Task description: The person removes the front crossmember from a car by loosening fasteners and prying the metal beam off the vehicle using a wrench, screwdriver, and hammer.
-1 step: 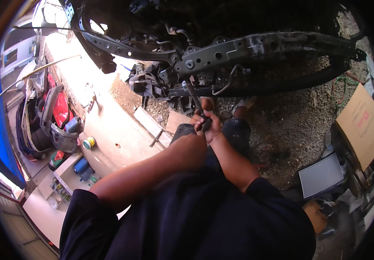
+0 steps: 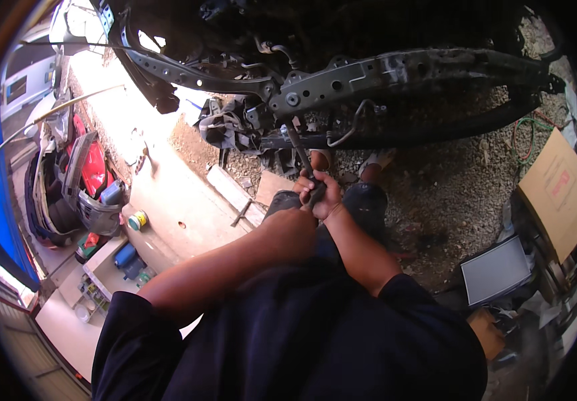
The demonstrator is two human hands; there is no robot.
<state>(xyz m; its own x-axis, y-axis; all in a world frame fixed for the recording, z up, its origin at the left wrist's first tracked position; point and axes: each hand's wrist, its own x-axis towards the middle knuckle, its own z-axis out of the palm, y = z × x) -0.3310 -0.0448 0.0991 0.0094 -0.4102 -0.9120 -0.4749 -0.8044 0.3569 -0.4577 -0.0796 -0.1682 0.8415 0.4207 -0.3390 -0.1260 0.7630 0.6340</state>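
A long dark metal rod-like tool slants up and away from my hands toward the underside of a car's front crossmember. I cannot make out its exact kind. My right hand wraps around its lower part, fingers curled. Close below, my left hand is a fist at the near end of the tool, its fingers mostly turned out of sight. The tool's far tip meets the car near a small bright bolt-like piece, beside a lower dark bar.
Crumpled dark plastic parts lie under the car's left side. Removed bumpers are piled at the left, near a yellow-and-green can. A cardboard sheet and a flat grey panel stand at the right. Gravel covers the ground.
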